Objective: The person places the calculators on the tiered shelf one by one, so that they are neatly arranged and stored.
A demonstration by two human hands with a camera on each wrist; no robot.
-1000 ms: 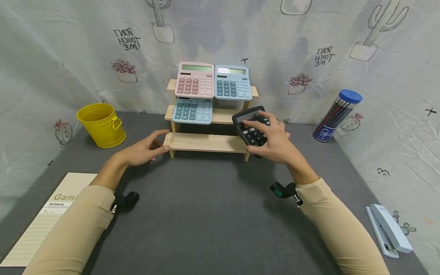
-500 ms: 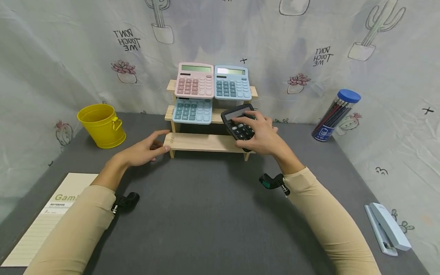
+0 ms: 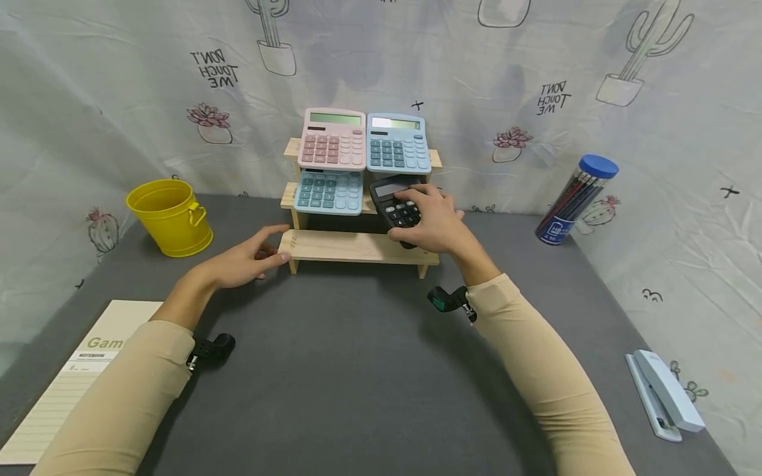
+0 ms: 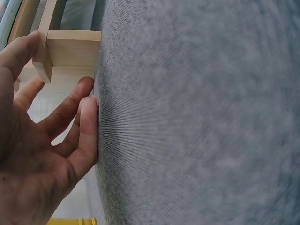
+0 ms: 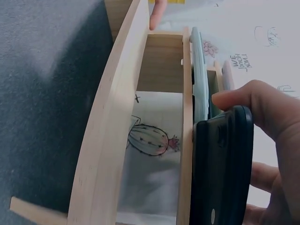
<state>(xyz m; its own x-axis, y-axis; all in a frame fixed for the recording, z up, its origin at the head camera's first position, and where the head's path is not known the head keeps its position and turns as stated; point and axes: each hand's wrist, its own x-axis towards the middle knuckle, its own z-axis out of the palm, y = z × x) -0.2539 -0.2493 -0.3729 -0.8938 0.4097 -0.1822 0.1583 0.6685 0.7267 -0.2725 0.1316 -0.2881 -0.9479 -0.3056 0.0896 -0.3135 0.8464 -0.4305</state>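
My right hand [image 3: 437, 223] grips a black calculator [image 3: 397, 209] across its face, tilted at the right half of the middle tier. In the right wrist view this calculator [image 5: 221, 164] stands at the middle plank, right beside a blue one [image 5: 199, 75]. My left hand [image 3: 243, 262] holds the left end of the wooden three-tier stand's bottom plank [image 3: 357, 246], thumb at the front corner and forefinger at the back one. On the top tier lean a pink calculator [image 3: 332, 140] and a blue calculator [image 3: 397, 144]. Another blue calculator [image 3: 329, 192] leans on the middle tier's left half.
A yellow bucket [image 3: 169, 218] stands left of the stand, and a notebook [image 3: 77, 373] lies nearer on that side. To the right are a blue-lidded tube of pencils [image 3: 576, 199] and a pale blue stapler [image 3: 665, 395]. A printed curtain [image 3: 357, 59] hangs behind.
My right hand has carried the black calculator leftward, from the stand's right end to next to the middle tier's blue calculator. The left hand has stayed at the bottom plank.
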